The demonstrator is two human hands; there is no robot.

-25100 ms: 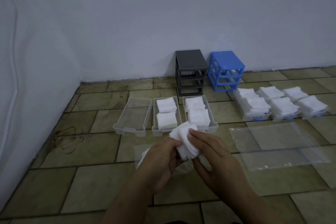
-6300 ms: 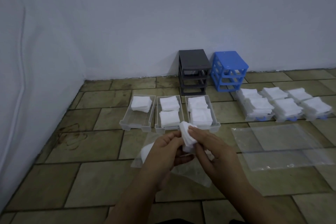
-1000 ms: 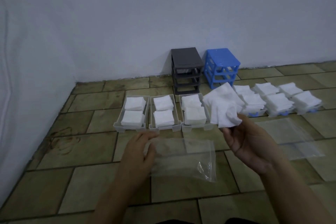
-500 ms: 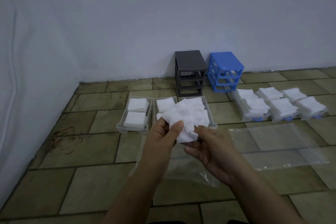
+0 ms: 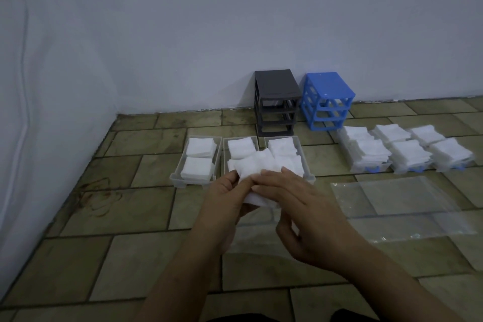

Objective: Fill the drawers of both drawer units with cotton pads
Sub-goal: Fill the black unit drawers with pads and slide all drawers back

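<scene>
Held item: loose stack of cotton pads (image 5: 257, 168), above the floor just in front of the three clear drawers (image 5: 174, 178). Left hand (image 5: 224, 201) pinches its near edge; right hand (image 5: 300, 201) lies over the top with fingers curled, likely squaring the stack for a drawer. Empty grey drawer unit (image 5: 277, 102) stands behind the drawers.

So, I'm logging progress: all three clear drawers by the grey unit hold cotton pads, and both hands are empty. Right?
Not quite. In the head view both hands, left and right, hold a bunch of cotton pads. The three clear drawers do hold pads.
</scene>
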